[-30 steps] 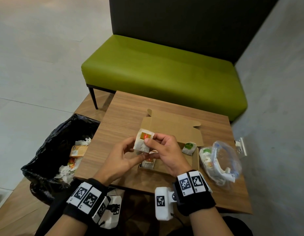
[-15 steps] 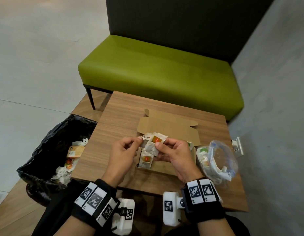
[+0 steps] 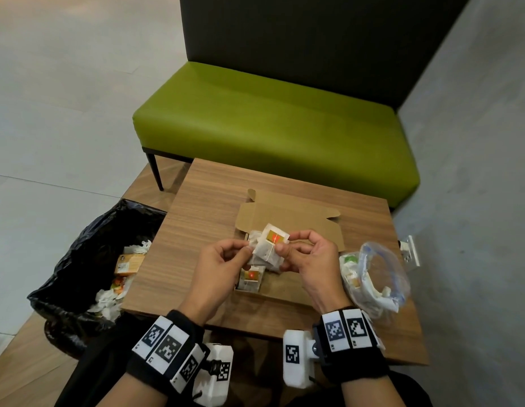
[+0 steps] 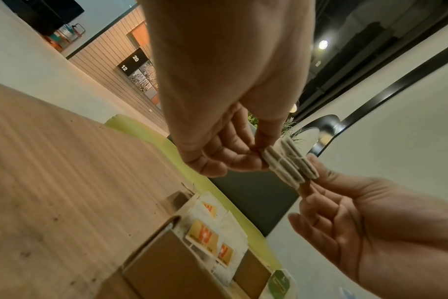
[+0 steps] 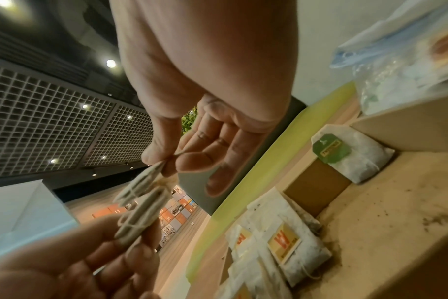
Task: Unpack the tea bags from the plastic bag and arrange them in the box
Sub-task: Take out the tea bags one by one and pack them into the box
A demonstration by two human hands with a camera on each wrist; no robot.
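- I see a stack of tea bags [image 3: 267, 251], white with strings and a yellow tag on top, held above the box [image 3: 287, 289].
- The box is open brown cardboard on the table, yellow-tagged bags inside at left, one green-tagged at right.
- The plastic bag [image 3: 375, 277], clear, lies just right of the box.

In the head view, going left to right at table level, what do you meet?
Black bin bag → left hand → held tea bags → right hand → plastic bag → wall socket.
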